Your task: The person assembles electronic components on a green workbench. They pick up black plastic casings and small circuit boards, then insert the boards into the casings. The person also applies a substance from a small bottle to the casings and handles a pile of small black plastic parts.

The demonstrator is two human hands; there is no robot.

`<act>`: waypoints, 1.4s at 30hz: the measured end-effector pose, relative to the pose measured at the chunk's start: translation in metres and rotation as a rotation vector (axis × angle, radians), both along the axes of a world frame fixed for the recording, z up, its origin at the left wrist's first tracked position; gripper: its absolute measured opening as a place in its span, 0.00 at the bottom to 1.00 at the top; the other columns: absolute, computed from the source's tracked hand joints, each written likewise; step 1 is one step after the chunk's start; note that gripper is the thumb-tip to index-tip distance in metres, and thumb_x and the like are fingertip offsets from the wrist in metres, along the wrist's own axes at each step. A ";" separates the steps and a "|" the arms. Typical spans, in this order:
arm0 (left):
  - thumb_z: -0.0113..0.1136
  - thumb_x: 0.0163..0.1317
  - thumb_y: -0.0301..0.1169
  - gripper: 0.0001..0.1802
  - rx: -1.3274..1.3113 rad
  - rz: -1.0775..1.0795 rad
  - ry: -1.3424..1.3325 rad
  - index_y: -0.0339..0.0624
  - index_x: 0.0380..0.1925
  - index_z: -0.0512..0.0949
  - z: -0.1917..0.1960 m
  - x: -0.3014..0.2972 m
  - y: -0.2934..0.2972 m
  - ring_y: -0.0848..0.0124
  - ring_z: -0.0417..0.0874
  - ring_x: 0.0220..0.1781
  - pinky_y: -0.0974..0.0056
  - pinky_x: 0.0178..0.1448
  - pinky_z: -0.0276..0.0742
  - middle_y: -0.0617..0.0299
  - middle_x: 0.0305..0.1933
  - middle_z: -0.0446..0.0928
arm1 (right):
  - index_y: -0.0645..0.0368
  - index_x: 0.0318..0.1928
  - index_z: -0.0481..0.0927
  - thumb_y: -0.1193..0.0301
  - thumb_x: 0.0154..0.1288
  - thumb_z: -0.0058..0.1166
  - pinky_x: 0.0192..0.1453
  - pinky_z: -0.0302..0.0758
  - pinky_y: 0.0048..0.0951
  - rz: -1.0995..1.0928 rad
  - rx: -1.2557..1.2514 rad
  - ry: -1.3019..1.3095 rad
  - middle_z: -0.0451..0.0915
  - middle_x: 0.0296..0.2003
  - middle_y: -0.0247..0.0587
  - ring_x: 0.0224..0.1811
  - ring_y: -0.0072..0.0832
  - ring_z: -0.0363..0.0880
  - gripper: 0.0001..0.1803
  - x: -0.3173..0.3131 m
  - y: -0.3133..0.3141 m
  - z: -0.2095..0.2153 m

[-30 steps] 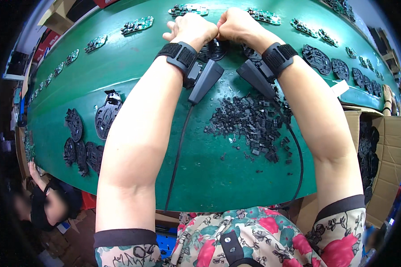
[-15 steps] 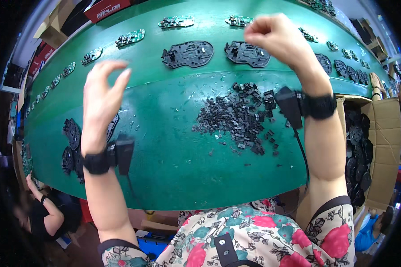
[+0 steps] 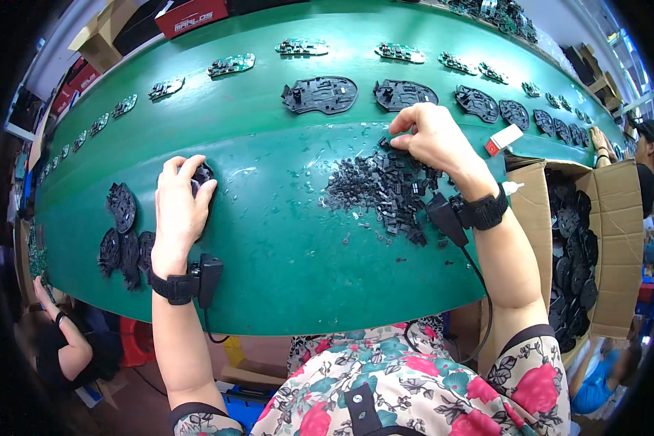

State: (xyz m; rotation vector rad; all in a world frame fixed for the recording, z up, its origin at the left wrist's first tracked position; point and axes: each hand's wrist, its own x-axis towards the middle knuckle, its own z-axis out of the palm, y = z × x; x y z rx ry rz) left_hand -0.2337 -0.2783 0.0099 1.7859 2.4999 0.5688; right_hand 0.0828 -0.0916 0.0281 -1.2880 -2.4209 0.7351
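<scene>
My left hand (image 3: 180, 211) lies flat over a black plastic shell (image 3: 203, 173) on the green conveyor belt (image 3: 269, 247), its fingers curled round the shell's edge. My right hand (image 3: 432, 138) is at the far edge of a pile of small black parts (image 3: 381, 192), with its fingertips pinched together among them. Two black shells (image 3: 320, 94) (image 3: 405, 94) lie side by side beyond the pile. Both wrists wear black bands with a small box and a cable.
A stack of black shells (image 3: 123, 232) lies left of my left hand. More shells (image 3: 487, 104) and green circuit boards (image 3: 231, 65) line the far side. A cardboard box (image 3: 610, 218) of shells stands at right. Other people work at lower left (image 3: 65, 349) and far right (image 3: 647, 152).
My left hand has dropped from above the belt onto the black shell. My right hand has come back from the far shells to the pile of small parts.
</scene>
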 end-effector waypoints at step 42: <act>0.60 0.54 0.57 0.29 -0.140 0.357 0.032 0.42 0.39 0.83 0.022 -0.016 0.121 0.52 0.83 0.47 0.52 0.51 0.77 0.48 0.42 0.82 | 0.66 0.38 0.83 0.81 0.54 0.54 0.42 0.78 0.33 0.259 0.145 0.135 0.83 0.31 0.54 0.34 0.41 0.84 0.10 -0.057 0.048 0.006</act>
